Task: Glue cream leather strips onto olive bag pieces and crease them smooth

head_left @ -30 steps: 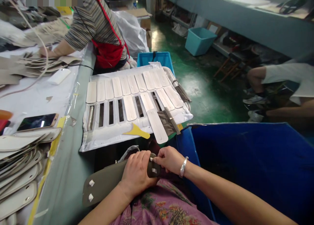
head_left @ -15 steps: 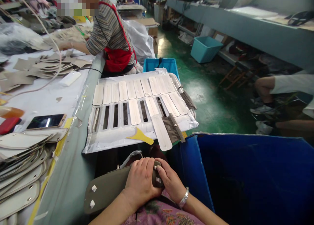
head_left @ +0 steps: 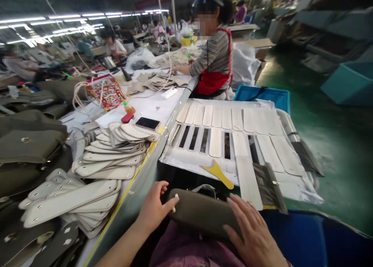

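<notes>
An olive-green folded leather piece (head_left: 201, 212) lies across my lap. My left hand (head_left: 153, 210) grips its left end, thumb and fingers curled round the edge by a small white tab. Over its right end my right hand (head_left: 252, 236) rests flat, fingers stretched out. Just beyond, a white board (head_left: 186, 158) holds rows of pale strips (head_left: 215, 141) and dark slots, with a yellow scraper (head_left: 217, 173) on its near edge.
A stack of cream cut pieces (head_left: 99, 162) and a phone (head_left: 148, 123) lie on the long table at left. A person in a striped top and red apron (head_left: 214, 63) works further along. A blue bin (head_left: 317, 240) stands at my right, another blue crate (head_left: 262, 94) behind the board.
My view has swung up and left, showing the table and workers. My right hand has left the pinch at the piece's end and now lies flat on it. The piece has shifted right.
</notes>
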Available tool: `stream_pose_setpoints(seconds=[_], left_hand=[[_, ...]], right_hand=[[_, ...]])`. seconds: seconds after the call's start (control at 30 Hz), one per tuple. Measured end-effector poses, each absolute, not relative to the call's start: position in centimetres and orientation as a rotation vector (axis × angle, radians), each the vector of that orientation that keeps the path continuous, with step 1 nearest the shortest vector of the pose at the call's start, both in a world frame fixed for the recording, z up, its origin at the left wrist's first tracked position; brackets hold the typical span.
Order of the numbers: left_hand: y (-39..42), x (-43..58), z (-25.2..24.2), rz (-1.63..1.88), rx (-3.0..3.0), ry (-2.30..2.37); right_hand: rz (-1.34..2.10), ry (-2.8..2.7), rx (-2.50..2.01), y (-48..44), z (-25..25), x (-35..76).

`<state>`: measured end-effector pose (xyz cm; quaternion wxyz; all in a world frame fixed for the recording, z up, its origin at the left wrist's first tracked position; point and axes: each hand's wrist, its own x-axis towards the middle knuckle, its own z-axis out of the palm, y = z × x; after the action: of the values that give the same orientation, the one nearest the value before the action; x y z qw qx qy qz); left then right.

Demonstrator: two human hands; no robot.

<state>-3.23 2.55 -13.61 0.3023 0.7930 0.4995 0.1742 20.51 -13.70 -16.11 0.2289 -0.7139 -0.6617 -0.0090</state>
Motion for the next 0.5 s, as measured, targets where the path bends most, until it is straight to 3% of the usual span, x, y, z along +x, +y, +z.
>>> stream_pose_setpoints(seconds=[0.27, 0.5], left_hand=[[4.4, -6.2, -16.0, 0.279, 1.351, 1.053], [5.7, -6.7, -15.5, 0.176, 1.598, 0.979]], right_hand=[[0.041, -2.458, -1.648, -7.0, -16.6, 14.2], [0.082, -2.555, -1.555, -6.3, -16.4, 14.1]])
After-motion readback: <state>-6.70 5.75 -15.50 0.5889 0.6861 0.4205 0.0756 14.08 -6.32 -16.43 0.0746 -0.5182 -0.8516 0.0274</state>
